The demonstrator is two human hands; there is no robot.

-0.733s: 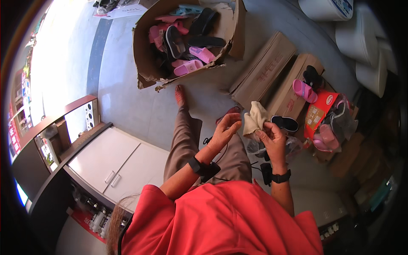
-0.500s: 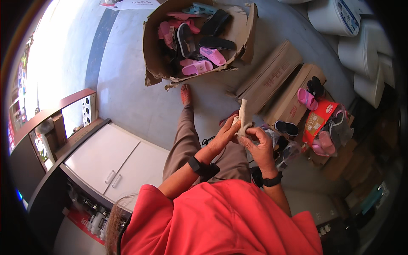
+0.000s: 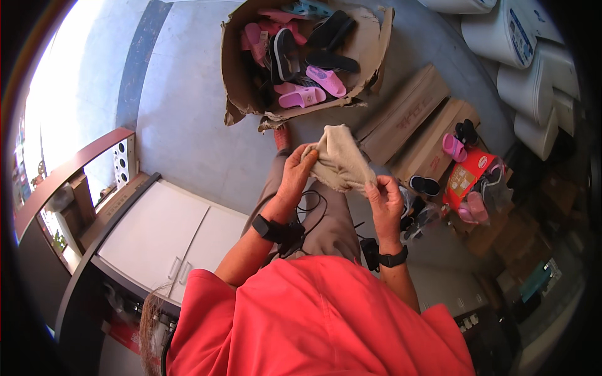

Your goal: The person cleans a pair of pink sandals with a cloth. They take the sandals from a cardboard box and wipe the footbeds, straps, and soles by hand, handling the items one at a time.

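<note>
A beige cloth (image 3: 342, 160) is stretched between my two hands in front of my legs. Its near edge looks frayed, and a fold stands up at the top. My left hand (image 3: 297, 169) pinches its left corner, the thumb lying over the fabric. At the lower right corner my right hand (image 3: 383, 195) grips it between thumb and fingers. Both wrists carry black straps, and a black cable (image 3: 315, 203) loops over my lap below the cloth.
Ahead stands a torn cardboard box (image 3: 232, 75) holding pink, black and blue slippers. Two long cartons (image 3: 404, 113) lie to its right, with slippers and a red package (image 3: 467, 178) beside them. White toilets (image 3: 495, 37) line the far right; a white cabinet (image 3: 153, 232) is at left.
The cloth was bunched up between my close-together hands; now it is spread out. My left hand has moved left and my hands are farther apart.
</note>
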